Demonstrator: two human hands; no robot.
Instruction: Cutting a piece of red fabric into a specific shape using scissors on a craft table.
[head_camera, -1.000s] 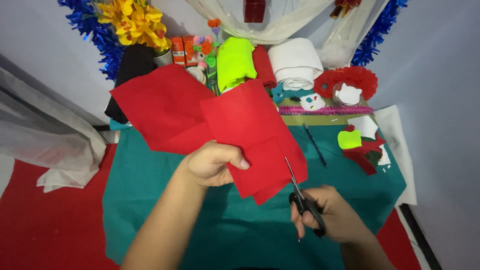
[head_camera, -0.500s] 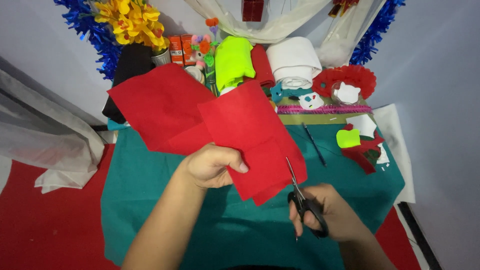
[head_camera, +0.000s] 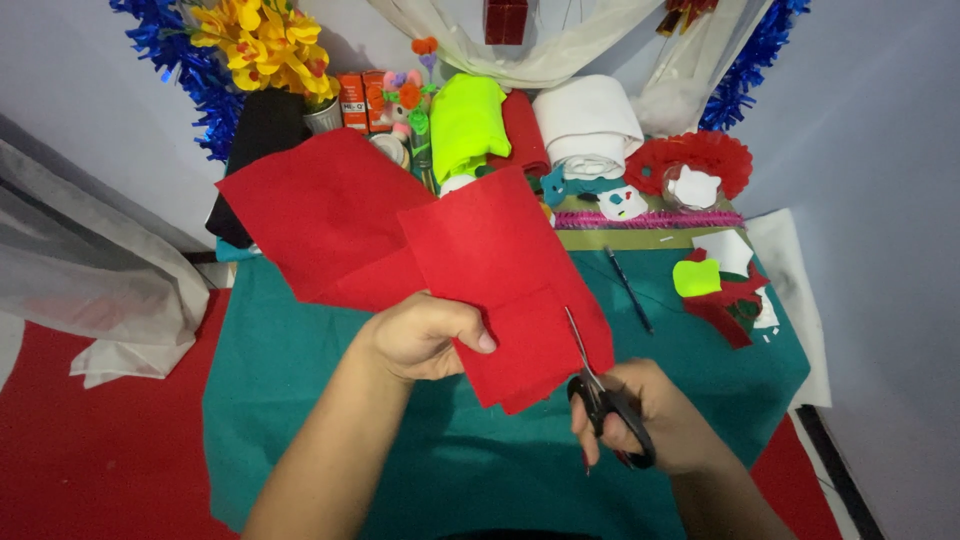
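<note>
Over teal cloth | left hand pinches red felt (folded) | right hand grips scissors

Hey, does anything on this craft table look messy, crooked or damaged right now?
Mostly tidy. Small felt scraps lie scattered at the right edge of the teal cloth. The red felt in the left hand looks intact beside the scissors.

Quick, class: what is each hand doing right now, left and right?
Left hand: closed on the folded red felt sheet, thumb on top.
Right hand: closed around the black-handled scissors, blades at the felt's lower right edge.
</note>
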